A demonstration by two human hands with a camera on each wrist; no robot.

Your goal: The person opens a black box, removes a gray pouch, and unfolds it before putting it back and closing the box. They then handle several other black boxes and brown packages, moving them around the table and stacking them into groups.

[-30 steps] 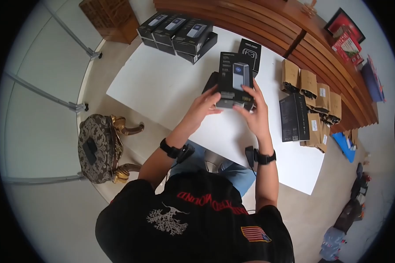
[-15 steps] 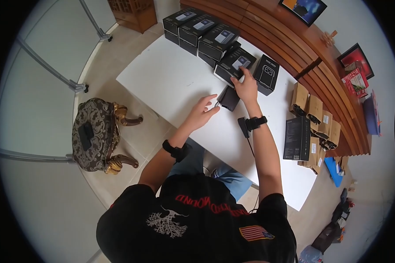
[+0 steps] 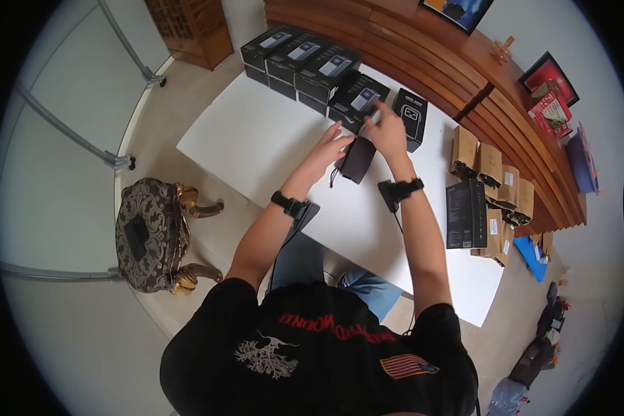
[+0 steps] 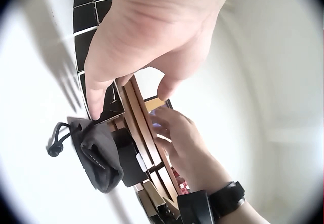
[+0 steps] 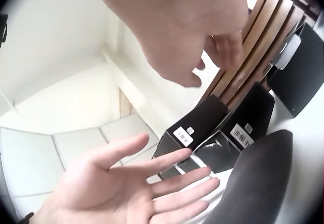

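Note:
A dark grey drawstring pouch (image 3: 358, 161) lies on the white table in front of the boxes, its cord and toggle (image 4: 55, 149) hanging out at one end. My left hand (image 3: 324, 152) is at the pouch's left side, fingers spread and extended; in the left wrist view a fingertip comes right at the pouch's cord end. Just above the pouch's far end is my right hand (image 3: 390, 133), its fingers loosely bent with nothing between them. Beyond it sits a black printed box (image 3: 358, 102), lying at the near end of the stacked boxes.
Stacked black boxes (image 3: 301, 66) line the table's back left. Another black box (image 3: 410, 118) stands right of the row. Brown cardboard packs (image 3: 489, 163) and a dark box (image 3: 466, 215) fill the right side. A patterned stool (image 3: 149, 236) is at the left, beyond the table (image 3: 222, 139).
The printed box, earlier gripped in both hands, was set down beside the stack and released by the right hand. Both hands have come to the pouch, the left moving slightly forward and right.

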